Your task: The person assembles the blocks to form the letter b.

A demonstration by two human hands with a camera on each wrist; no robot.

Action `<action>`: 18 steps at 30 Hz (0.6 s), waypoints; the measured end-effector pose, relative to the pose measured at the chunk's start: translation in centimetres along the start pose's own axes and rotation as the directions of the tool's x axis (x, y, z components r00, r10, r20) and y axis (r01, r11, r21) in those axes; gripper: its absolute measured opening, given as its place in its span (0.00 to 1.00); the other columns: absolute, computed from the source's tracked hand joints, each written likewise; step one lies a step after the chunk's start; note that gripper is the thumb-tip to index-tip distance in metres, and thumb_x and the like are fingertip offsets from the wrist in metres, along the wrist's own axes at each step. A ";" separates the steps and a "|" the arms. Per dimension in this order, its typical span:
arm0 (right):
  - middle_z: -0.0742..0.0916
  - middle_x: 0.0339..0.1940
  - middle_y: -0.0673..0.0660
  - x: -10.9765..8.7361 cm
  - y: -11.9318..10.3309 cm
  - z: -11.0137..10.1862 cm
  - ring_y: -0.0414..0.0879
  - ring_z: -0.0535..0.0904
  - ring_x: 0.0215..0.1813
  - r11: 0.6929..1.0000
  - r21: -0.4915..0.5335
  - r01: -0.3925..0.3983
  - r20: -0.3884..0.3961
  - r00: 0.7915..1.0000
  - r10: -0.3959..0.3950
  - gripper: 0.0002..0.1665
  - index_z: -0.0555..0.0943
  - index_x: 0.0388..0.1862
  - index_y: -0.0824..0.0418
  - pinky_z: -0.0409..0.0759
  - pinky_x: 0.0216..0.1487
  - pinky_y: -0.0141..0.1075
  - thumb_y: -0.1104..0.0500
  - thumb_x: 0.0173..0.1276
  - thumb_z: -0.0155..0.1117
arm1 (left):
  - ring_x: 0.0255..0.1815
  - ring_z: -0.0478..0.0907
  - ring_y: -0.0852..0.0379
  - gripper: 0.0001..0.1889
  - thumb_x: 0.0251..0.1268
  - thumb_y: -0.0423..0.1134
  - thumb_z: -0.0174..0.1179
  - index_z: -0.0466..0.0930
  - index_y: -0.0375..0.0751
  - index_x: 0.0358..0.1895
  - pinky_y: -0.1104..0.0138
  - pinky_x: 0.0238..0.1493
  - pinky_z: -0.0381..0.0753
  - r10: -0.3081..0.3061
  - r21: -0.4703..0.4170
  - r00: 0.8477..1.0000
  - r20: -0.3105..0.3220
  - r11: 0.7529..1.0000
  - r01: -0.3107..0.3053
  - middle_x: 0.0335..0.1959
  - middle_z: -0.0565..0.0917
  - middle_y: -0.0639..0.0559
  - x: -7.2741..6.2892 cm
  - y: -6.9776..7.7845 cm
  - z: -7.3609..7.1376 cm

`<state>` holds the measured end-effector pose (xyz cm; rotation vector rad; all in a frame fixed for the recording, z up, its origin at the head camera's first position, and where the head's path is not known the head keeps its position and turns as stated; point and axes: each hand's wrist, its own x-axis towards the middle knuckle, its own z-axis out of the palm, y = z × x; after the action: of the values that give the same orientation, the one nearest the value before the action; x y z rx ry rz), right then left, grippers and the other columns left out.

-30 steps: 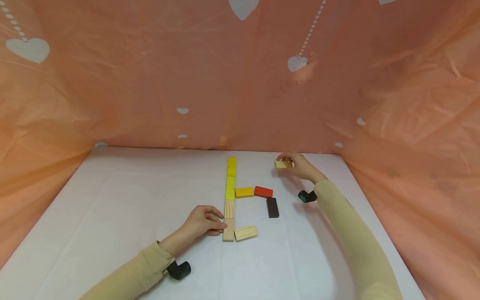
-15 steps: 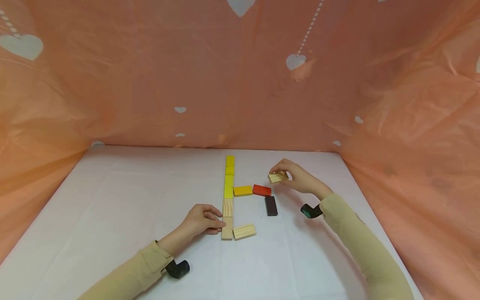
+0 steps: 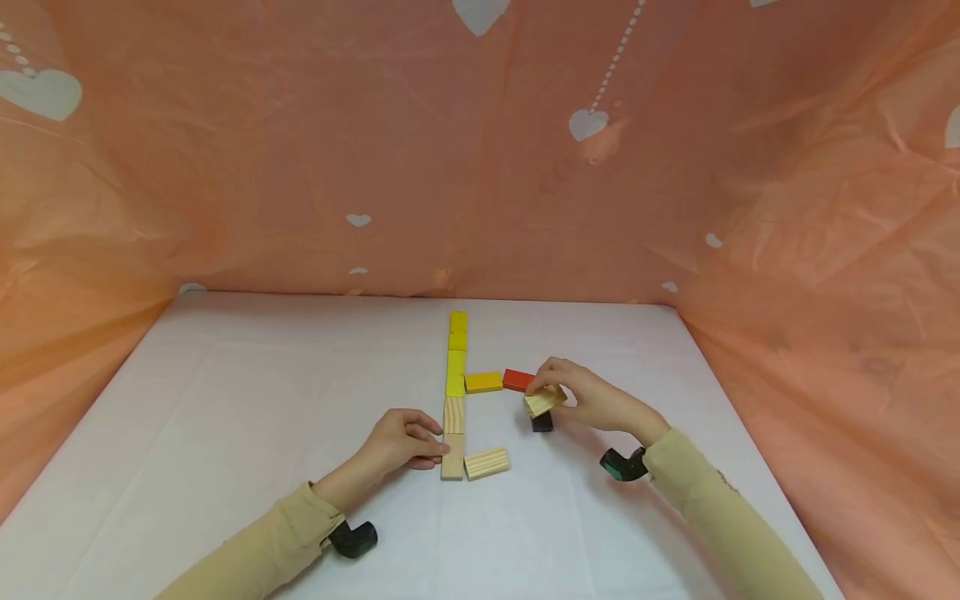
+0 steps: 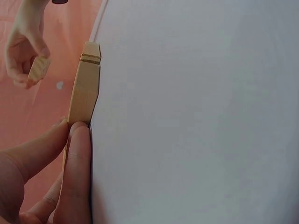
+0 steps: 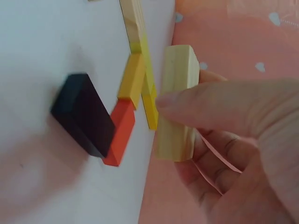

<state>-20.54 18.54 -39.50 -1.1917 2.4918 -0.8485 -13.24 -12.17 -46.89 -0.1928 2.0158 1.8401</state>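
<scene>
My right hand (image 3: 596, 404) pinches a pale wooden block (image 5: 177, 126) between thumb and fingers, raised above the table. In the head view this block partly covers a dark block (image 5: 84, 114) and overlaps the corner by the red block (image 3: 517, 380). An orange-yellow block (image 3: 483, 382) links the red one to a straight column. That column has yellow blocks (image 3: 456, 372) at its far end, then a striped wooden block (image 3: 453, 415) and a plain wooden block (image 3: 452, 463). My left hand (image 3: 401, 440) holds the plain block's left edge between thumb and finger.
Another striped wooden block (image 3: 487, 462) lies slightly angled, right of the column's near end. All the blocks lie on a white-covered table (image 3: 300, 358). An orange sheet with white hearts (image 3: 480, 167) hangs behind and along both sides.
My right hand has brought its wooden block nearer, from the far right of the table to above the dark block. My left hand stays at the column's near end.
</scene>
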 end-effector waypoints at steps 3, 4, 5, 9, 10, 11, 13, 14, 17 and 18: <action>0.77 0.45 0.44 -0.4 -0.4 0.7 0.41 0.72 0.47 1.000 0.007 0.003 0.020 1.000 -0.003 0.21 0.81 0.47 0.50 0.78 0.48 0.35 0.72 0.59 0.67 | 0.25 0.83 0.53 0.15 0.49 0.23 0.70 0.77 0.26 0.41 0.63 0.29 0.87 0.005 -0.002 1.000 0.002 1.000 -0.005 0.25 0.84 0.45 0.1 -0.1 0.0; 0.78 0.45 0.44 -0.5 -0.5 1.0 0.41 0.72 0.48 1.000 0.011 0.006 0.027 1.000 -0.006 0.21 0.81 0.46 0.51 0.78 0.49 0.35 0.72 0.59 0.68 | 0.25 0.83 0.53 0.15 0.49 0.23 0.70 0.77 0.26 0.41 0.63 0.28 0.87 0.010 -0.002 1.000 0.004 1.000 -0.010 0.25 0.84 0.45 0.1 -0.1 0.0; 0.78 0.45 0.44 -0.6 -0.6 1.3 0.41 0.72 0.49 1.000 0.014 0.006 0.034 0.999 -0.006 0.20 0.81 0.46 0.51 0.78 0.51 0.36 0.71 0.59 0.68 | 0.25 0.83 0.53 0.15 0.49 0.23 0.70 0.77 0.26 0.41 0.63 0.28 0.87 0.011 -0.002 1.000 0.006 1.000 -0.011 0.25 0.84 0.44 0.0 -0.1 0.0; 0.78 0.45 0.45 -0.8 -1.0 2.3 0.42 0.72 0.51 1.000 0.027 -0.007 0.059 0.998 0.006 0.17 0.81 0.45 0.52 0.78 0.55 0.37 0.68 0.59 0.70 | 0.25 0.83 0.53 0.15 0.49 0.23 0.70 0.77 0.25 0.41 0.63 0.28 0.87 0.016 -0.001 1.000 0.014 1.000 -0.016 0.25 0.84 0.44 0.0 -0.2 -0.1; 0.78 0.46 0.44 -0.8 -1.0 2.5 0.42 0.72 0.51 0.999 0.029 -0.013 0.065 0.998 0.011 0.17 0.81 0.44 0.52 0.77 0.56 0.37 0.69 0.60 0.69 | 0.25 0.83 0.53 0.15 0.49 0.23 0.70 0.77 0.25 0.41 0.63 0.28 0.87 0.014 -0.002 1.000 0.015 1.000 -0.014 0.25 0.84 0.44 0.0 -0.2 -0.1; 0.78 0.46 0.44 -0.9 -1.0 2.8 0.42 0.71 0.51 0.999 0.029 -0.017 0.071 0.997 0.015 0.17 0.81 0.44 0.52 0.77 0.56 0.36 0.69 0.60 0.69 | 0.25 0.83 0.53 0.15 0.50 0.23 0.70 0.77 0.26 0.41 0.63 0.28 0.87 0.010 -0.003 1.000 0.015 1.000 -0.010 0.25 0.84 0.44 0.0 -0.1 -0.1; 0.78 0.45 0.44 -0.9 -1.1 3.1 0.42 0.72 0.50 0.999 0.032 -0.013 0.076 0.997 0.010 0.17 0.81 0.44 0.52 0.78 0.55 0.35 0.70 0.60 0.69 | 0.25 0.83 0.53 0.15 0.50 0.23 0.70 0.77 0.25 0.41 0.63 0.28 0.87 0.009 -0.004 1.000 0.017 1.000 -0.009 0.25 0.84 0.44 0.0 -0.1 -0.1; 0.78 0.45 0.44 -1.0 -1.0 3.3 0.42 0.72 0.50 0.999 0.033 -0.004 0.077 0.997 0.001 0.17 0.81 0.43 0.52 0.78 0.54 0.34 0.70 0.59 0.69 | 0.25 0.83 0.53 0.15 0.50 0.23 0.70 0.77 0.25 0.42 0.63 0.28 0.87 0.008 -0.004 1.000 0.015 1.000 -0.008 0.25 0.84 0.44 0.0 -0.1 -0.1; 0.78 0.44 0.46 -1.1 -1.0 3.7 0.42 0.72 0.48 0.999 0.028 0.041 0.070 0.997 -0.043 0.17 0.81 0.42 0.54 0.79 0.50 0.33 0.71 0.59 0.69 | 0.25 0.83 0.53 0.15 0.49 0.23 0.70 0.77 0.26 0.41 0.63 0.28 0.87 0.007 -0.004 1.000 0.010 1.000 -0.007 0.25 0.84 0.44 0.0 -0.1 -0.1; 0.78 0.44 0.46 -1.1 -0.9 3.8 0.42 0.72 0.48 0.998 0.026 0.054 0.067 0.996 -0.056 0.17 0.81 0.42 0.53 0.79 0.50 0.33 0.71 0.58 0.69 | 0.25 0.83 0.53 0.15 0.49 0.23 0.70 0.77 0.26 0.41 0.63 0.28 0.87 0.008 -0.003 1.000 0.008 1.000 -0.008 0.25 0.84 0.44 0.1 -0.1 -0.1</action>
<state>-17.55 17.45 -41.97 -1.2648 2.3992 -0.8354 -13.28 -12.22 -46.96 -0.1785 2.0114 1.8458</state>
